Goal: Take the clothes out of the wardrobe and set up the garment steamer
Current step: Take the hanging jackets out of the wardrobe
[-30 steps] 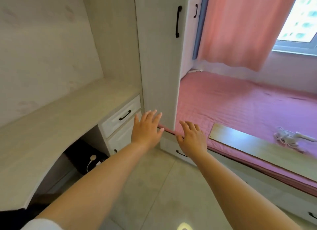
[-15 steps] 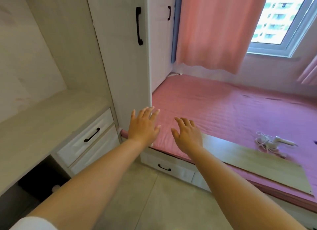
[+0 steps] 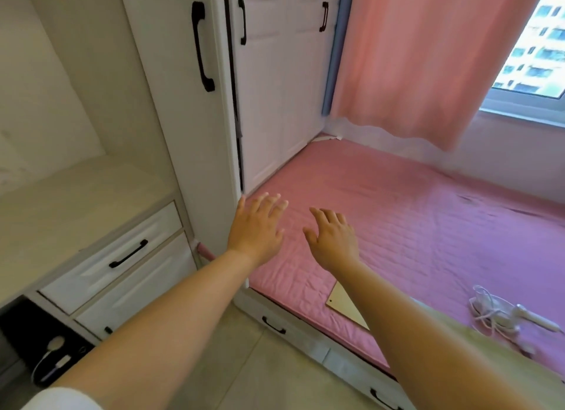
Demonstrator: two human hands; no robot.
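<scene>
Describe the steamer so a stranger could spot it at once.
Start at the pink quilted bed mat under the window. Near its right front edge, beside the pale wooden board, lies the small white handheld garment steamer, the only object trailing a tangled white cord.

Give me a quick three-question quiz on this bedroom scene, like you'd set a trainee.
1. True or false: the left hand grips a wardrobe door handle.
2. Where does the white garment steamer lie: A on the pink bed cover, B on the desk, C on the floor?
3. Fill in: the curtain is ____ in colour.

Key: 1 false, both it and the right hand are open and hold nothing; 2 A; 3 pink.
</scene>
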